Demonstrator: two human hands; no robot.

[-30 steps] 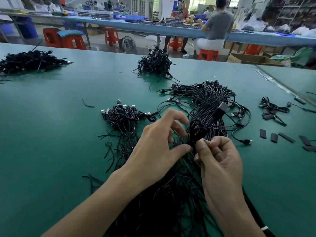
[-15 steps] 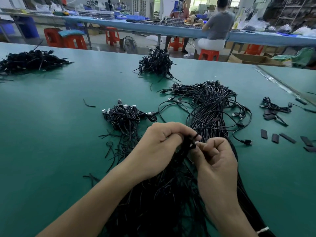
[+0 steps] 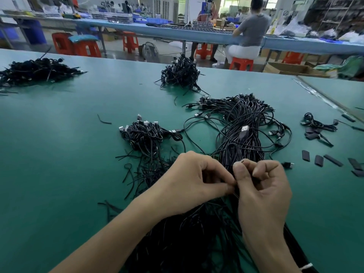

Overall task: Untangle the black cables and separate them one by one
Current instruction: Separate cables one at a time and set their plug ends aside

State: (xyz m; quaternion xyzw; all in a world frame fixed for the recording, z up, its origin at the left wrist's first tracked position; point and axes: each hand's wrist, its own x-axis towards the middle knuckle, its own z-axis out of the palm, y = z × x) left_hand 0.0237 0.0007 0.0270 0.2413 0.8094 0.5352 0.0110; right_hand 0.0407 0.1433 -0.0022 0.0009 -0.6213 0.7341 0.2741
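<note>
- A loose heap of thin black cables is lying at the far left of the green-topped desk, well apart from the work.
- Nearer the middle, a small coiled bundle of black cables with silver USB plugs is sitting just ahead of the left hand. Short black strands are trailing from it toward the near edge.
- The left hand is working with its fingers curled. Its thumb and forefinger are pinching strands at the spot where the two hands are meeting.
- A spiky black cable pile is resting at the far edge, behind everything else.
- The task's thing, a long sheaf of black cables, is running from under both forearms away to a fan of plug ends.
- The right hand is touching the left at the fingertips. It is also curled and is pinching one thin black end, whose tip is poking up beside the thumb.
- The step in hand seems to be picking a single cable out of the sheaf. The next move is probably calling for the left hand to pin the rest while the right draws its strand clear, slowly, because neighbouring cables are likely snagging.
- Short flat black strips and a small knotted black lead are lying at the right.
</note>
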